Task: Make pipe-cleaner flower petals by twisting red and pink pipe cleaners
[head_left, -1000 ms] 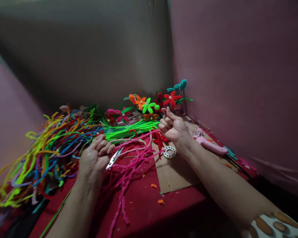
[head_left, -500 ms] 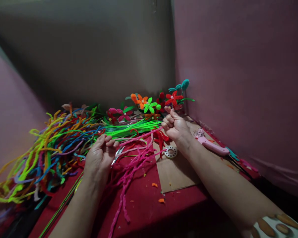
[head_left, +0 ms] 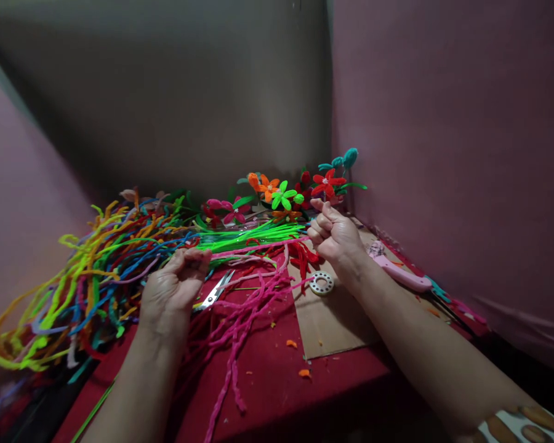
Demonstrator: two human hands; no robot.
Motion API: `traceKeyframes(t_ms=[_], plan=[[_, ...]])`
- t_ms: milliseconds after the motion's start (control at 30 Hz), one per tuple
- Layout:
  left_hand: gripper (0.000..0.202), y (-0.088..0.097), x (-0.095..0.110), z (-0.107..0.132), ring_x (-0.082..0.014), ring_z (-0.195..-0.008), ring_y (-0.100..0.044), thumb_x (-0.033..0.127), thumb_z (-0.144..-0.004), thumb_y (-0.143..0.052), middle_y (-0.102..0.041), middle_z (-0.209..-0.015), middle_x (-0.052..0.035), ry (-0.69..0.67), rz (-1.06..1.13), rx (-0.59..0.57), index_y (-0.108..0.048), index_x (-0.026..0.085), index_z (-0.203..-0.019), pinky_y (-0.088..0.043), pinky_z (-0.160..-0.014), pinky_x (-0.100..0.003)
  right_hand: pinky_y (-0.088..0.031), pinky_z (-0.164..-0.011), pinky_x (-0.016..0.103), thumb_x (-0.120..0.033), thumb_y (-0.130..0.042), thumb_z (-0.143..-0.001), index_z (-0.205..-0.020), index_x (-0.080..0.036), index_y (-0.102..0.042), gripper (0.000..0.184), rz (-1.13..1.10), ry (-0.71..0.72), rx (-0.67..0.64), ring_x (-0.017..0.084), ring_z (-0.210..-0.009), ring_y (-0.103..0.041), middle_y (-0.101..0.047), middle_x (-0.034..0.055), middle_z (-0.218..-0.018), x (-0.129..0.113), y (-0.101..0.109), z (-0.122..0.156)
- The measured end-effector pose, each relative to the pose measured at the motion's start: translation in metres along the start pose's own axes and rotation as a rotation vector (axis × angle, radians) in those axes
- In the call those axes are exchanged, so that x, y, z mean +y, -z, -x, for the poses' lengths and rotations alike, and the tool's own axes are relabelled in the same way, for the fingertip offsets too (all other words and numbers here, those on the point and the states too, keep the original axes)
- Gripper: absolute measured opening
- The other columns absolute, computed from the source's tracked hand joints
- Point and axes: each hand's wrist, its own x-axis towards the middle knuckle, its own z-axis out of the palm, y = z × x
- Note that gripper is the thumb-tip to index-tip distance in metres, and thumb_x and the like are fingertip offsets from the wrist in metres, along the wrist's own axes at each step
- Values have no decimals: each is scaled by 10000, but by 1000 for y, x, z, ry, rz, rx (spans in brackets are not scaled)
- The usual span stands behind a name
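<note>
Left hand (head_left: 173, 286) moved outward, apparently clear of scissors (head_left: 215, 293).

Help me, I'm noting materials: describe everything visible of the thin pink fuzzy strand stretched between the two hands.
The thin pink fuzzy strand looks like chenille, with no attachment along its visible length. It runs nearly straight, slanting slightly upward in view from the left hand to the curled right hand, both gripping it; its ends are hidden. It appears in front of the bright green fuzzy stems; whether it touches them is unclear.
</note>
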Motion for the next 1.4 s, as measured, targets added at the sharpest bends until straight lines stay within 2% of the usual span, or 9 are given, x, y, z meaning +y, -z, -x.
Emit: traceKeyframes(t_ms=[133, 233, 367, 500, 633, 833, 1167, 1267, 1400], plan=[[336, 0, 1, 2, -63, -533, -544, -2, -842, -339, -545, -564, -12, -63, -26, -97, -532, 104, -589, -540, -673, -258, -142, -315, 179, -230, -394, -924, -732, -143, -547, 261, -32, 5, 31, 49, -317, -110, -182, -111, -354, -6, 1, -1], [248, 2, -7, 2, -100, -592, -573, 30, -813, -446, -576, -610, -20, -162, -158, -210, -549, 118, -605, -513, -556, -208, -212, -321, 165, -233, -458, -898, -698, -168, -516, 218, -109, 24, 38, 47, -315, -182, -216, -107, -367, -9, 4, -6], [147, 4, -20, 3, -66, -466, -488, 63, -776, -538, -595, -636, -8, -97, -219, -220, -556, 129, -646, -394, -389, -151, -471, -525, 201, -123, -510, -844, -742, -176, -532, 117, -187, 34, 60, 55, -462, -478, -496, -57, -518, -6, 3, -9], [116, 4, -26, 6, -86, -502, -537, 97, -769, -567, -593, -618, -10, -94, -164, -232, -552, 136, -661, -437, -440, -175, -518, -730, 295, -78, -553, -767, -803, -177, -566, 105, -163, 5, 31, 122, -728, -617, -635, 13, -713, 7, -2, -2], [82, 4, -29, 6, -103, -538, -579, 94, -749, -590, -615, -631, -21, -90, -169, -229, -559, 128, -681, -469, -478, -190, -496, -759, 282, -87, -602, -709, -874, -156, -597, 179, -8, -32, -132, 132, -777, -623, -663, 37, -787, 23, -6, 12], [111, 1, -38, 14, -112, -544, -590, 130, -670, -680, -634, -665, -29, -52, -223, -337, -570, 117, -673, -479, -483, -202, -443, -576, 208, -156, -680, -672, -837, -127, -626, 176, 289, -217, -249, 111, -682, -603, -662, 46, -802, 52, -11, 32], [163, 3, -50, 25, -76, -570, -575, 141, -650, -714, -631, -718, -9, 140, -286, -481, -583, 126, -746, -461, -517, -172, -460, -790, 322, -232, -495, -848, -908, -154, -634, 170, 24, -213, -405, 137, -731, -625, -666, 26, -703, 55, -8, 33], [176, 3, -50, 24, -44, -525, -528, 152, -644, -717, -630, -711, -4, 139, -267, -450, -570, 129, -739, -430, -495, -150, -456, -744, 304, -261, -499, -853, -920, -159, -639, 185, 57, -213, -453, 117, -624, -592, -624, -1, -605, 57, -10, 38], [179, 5, -49, 23, -63, -423, -470, 210, -650, -705, -576, -530, 6, 31, -542, -437, -550, 122, -658, -361, -396, -165, -421, -622, 250, -257, -541, -828, -894, -135, -661, 183, 168, -161, -438, 80, -472, -465, -517, -39, -465, 62, -13, 44]])
